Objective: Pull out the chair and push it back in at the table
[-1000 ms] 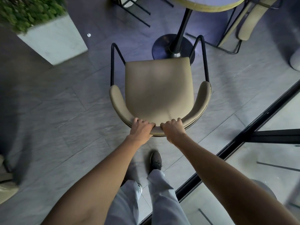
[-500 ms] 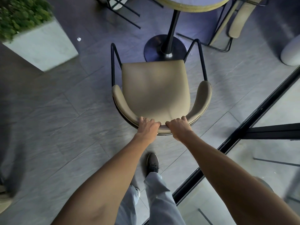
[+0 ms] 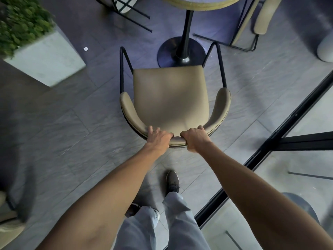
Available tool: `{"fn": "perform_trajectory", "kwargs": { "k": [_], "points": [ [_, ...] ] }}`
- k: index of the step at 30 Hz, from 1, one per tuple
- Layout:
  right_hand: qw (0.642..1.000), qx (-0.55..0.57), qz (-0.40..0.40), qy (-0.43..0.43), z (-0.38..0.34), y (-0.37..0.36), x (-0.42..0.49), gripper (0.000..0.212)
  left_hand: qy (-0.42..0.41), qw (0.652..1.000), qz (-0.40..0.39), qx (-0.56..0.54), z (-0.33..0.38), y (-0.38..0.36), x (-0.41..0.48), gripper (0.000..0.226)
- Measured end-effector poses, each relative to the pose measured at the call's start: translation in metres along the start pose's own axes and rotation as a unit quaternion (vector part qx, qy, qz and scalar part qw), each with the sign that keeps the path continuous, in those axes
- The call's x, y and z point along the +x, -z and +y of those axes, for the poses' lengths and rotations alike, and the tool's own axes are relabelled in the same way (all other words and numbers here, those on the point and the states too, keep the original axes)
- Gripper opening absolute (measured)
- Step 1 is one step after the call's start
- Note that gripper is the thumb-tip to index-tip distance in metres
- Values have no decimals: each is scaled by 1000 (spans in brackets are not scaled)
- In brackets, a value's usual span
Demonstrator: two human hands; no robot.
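the chair [image 3: 171, 98] stands just ahead of both hands, its seat pointing away from them toward the surface [image 3: 198, 1], whose round edge shows at the far end of the view. the seat's front edge lies over the near rim of the round base [image 3: 167, 51] under the surface, so the chair is close to the surface but, as i judge it, not yet tucked under.

the left hand [image 3: 158, 138] and right hand [image 3: 195, 138] sit side by side on the middle of the curved backrest, near each other but apart. the right hand is clenched over the top edge, fingers wrapped to the seat side. the left hand also holds the backrest, though more loosely, with its fingers spread over the padding. holding the middle of the back with both hands likely keeps the chair straight as it slides, and arms stretched forward suit a push more than a pull.

counted: one chair in hand, two hands on it, one surface on one post. beyond the right hand another chair [image 3: 261, 20] leans in by the surface; beyond the left hand black legs of a further one show. far off to the left of the left hand stands one planter [image 3: 45, 56] with greenery. one shoe [image 3: 172, 181] is clear behind the hands, a second partly hidden.
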State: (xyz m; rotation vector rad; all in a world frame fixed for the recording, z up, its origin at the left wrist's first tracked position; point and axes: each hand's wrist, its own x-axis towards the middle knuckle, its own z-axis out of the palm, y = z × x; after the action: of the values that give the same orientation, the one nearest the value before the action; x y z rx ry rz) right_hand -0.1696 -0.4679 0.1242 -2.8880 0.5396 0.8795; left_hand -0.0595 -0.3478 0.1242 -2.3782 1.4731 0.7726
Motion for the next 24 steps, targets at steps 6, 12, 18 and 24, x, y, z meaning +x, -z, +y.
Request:
{"fn": "perform_trajectory", "kwargs": {
  "k": [6, 12, 18, 24],
  "points": [
    [999, 34, 34, 8, 18, 19, 36, 20, 44, 999, -17, 9, -34, 23, 27, 38],
    [999, 28, 32, 14, 5, 46, 74, 21, 51, 998, -10, 22, -76, 44, 51, 39],
    [998, 15, 59, -9, -7, 71, 112, 22, 24, 999, -13, 42, -119, 77, 82, 43],
    [996, 34, 61, -49, -8, 95, 148, 18, -23, 997, -5, 80, -153, 107, 119, 44]
  ]
}}
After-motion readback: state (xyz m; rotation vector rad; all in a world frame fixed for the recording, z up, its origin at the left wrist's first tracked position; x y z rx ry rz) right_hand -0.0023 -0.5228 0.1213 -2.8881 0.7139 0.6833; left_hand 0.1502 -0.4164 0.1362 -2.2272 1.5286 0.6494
